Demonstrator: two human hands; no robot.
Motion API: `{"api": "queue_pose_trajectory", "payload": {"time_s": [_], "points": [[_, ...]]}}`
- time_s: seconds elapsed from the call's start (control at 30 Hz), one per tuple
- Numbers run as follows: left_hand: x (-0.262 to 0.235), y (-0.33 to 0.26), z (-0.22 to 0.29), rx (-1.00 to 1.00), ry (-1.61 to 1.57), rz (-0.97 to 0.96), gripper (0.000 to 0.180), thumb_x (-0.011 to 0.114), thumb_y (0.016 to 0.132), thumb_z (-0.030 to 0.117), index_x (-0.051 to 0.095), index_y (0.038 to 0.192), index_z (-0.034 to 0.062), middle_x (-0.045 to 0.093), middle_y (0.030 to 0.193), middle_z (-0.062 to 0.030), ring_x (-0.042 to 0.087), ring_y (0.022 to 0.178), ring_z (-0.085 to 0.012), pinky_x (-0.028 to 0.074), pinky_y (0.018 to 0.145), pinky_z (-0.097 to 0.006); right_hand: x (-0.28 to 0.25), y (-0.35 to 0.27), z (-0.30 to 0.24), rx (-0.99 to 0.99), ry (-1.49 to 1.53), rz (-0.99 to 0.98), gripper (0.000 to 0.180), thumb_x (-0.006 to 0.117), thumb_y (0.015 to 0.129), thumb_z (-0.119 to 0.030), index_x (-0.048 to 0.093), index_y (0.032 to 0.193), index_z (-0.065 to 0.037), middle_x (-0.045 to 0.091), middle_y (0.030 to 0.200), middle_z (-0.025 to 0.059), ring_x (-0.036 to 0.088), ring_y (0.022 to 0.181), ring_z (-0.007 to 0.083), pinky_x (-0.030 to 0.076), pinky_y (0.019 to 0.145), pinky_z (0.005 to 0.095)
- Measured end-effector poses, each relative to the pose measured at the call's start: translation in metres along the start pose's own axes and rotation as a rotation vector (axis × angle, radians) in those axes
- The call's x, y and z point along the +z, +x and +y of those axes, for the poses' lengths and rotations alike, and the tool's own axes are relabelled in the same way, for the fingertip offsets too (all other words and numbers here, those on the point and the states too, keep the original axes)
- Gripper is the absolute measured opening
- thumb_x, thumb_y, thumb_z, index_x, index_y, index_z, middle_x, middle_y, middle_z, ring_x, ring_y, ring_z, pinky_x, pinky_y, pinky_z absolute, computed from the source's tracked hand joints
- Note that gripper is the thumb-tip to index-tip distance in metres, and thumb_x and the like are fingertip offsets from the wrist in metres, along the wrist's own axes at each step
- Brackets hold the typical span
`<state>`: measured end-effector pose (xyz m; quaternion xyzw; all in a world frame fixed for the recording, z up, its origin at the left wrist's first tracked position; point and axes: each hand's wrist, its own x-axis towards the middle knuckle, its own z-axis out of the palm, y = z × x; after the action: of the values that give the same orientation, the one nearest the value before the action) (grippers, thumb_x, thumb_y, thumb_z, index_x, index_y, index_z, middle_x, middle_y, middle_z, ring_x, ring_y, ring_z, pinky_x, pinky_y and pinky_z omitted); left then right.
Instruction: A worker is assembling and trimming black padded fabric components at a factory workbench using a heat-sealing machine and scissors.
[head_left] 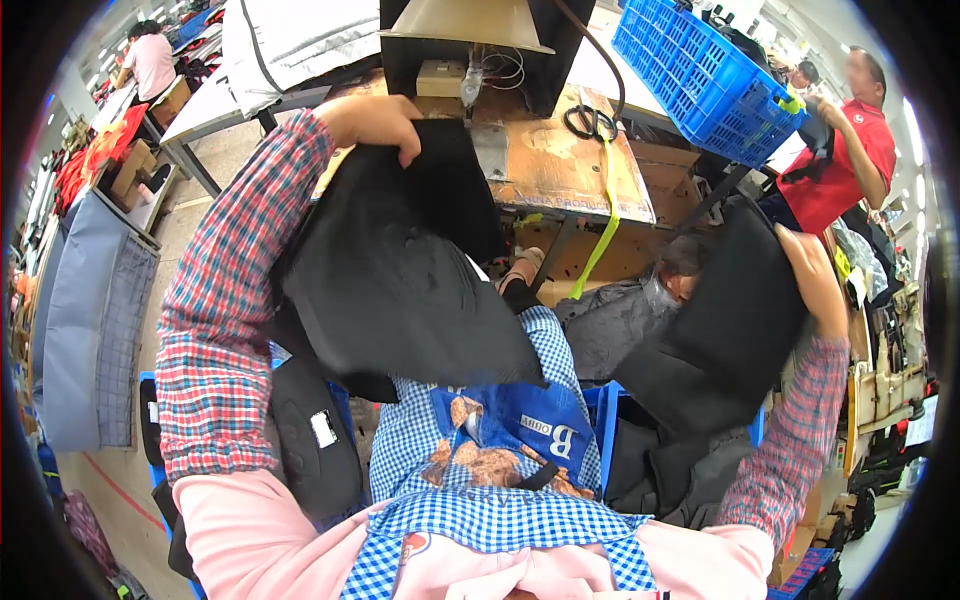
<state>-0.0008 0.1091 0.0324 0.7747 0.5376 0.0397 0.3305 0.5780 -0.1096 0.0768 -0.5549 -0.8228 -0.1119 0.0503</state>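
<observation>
My left hand [375,125] is closed on the upper edge of a black fabric panel [400,290], which hangs in front of my lap by the worktable. A second black layer shows behind it; I cannot tell whether the two are joined. Out to the right, my right hand [808,265] grips the top edge of another black panel [740,310], which hangs at a slant over a blue crate [605,400]. Dark pieces [650,465] lie in that crate. Beside my left arm is a black padded piece [315,430] with a white label.
Black-handled scissors [590,122] and a yellow-green strap [611,190] are on the worktable [560,165], below a metal hood [465,25]. A blue basket [690,80] stands at the back right. Near it a person in red [870,140] handles a black item. Grey wrapped material [615,325] lies below the table.
</observation>
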Motion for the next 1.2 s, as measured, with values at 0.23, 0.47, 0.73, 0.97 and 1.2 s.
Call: {"api": "queue_pose_trajectory", "payload": {"time_s": [0.23,0.47,0.73,0.97,1.2], "points": [[0.081,-0.066,0.051,0.49,0.137,0.107,0.046,0.069,0.082,0.027,0.062,0.117,-0.0024,0.067,0.109,-0.0231,0.062,0.106,-0.0368,0.049,0.092,-0.041,0.001,-0.043,-0.085,0.386,0.261,0.157,0.04,0.071,0.087,-0.02,0.063,0.117,0.005,0.066,0.116,0.0209,0.064,0.112,0.0306,0.05,0.093,0.0372],[0.118,-0.114,0.127,0.704,-0.128,0.026,0.051,0.067,0.093,0.034,0.056,0.121,-0.0066,0.065,0.107,-0.0241,0.064,0.104,-0.034,0.049,0.091,-0.038,0.092,0.071,-0.231,0.073,1.178,0.028,0.044,0.078,0.086,-0.021,0.059,0.119,0.001,0.065,0.115,0.0117,0.062,0.108,0.0207,0.049,0.093,0.0326],[0.129,-0.135,0.078,0.591,-0.013,-0.014,0.032,0.064,0.096,0.026,0.064,0.109,-0.0036,0.068,0.087,-0.0202,0.067,0.081,-0.0292,0.052,0.077,-0.038,0.078,0.074,-0.218,-0.014,1.172,0.17,0.042,0.076,0.086,-0.017,0.056,0.121,-0.003,0.058,0.123,0.0062,0.053,0.119,0.0145,0.04,0.104,0.03],[0.107,-0.148,0.099,0.526,-0.094,-0.284,0.045,0.066,0.094,0.04,0.065,0.109,-0.0027,0.068,0.086,-0.0164,0.066,0.079,-0.0248,0.051,0.075,-0.035,0.052,0.065,-0.242,-0.121,1.061,0.045,0.028,0.083,0.075,-0.006,0.066,0.097,-0.002,0.066,0.09,0.0063,0.062,0.085,0.0154,0.05,0.078,0.0306],[0.096,-0.133,0.031,0.468,0.216,-0.225,0.056,0.068,0.087,0.05,0.069,0.097,-0.0048,0.067,0.082,-0.0237,0.067,0.082,-0.0368,0.053,0.075,-0.043,0.0,0.038,-0.164,0.148,0.702,0.013,0.034,0.083,0.072,-0.013,0.066,0.097,0.002,0.067,0.089,0.0129,0.062,0.08,0.0292,0.05,0.077,0.036]]}}
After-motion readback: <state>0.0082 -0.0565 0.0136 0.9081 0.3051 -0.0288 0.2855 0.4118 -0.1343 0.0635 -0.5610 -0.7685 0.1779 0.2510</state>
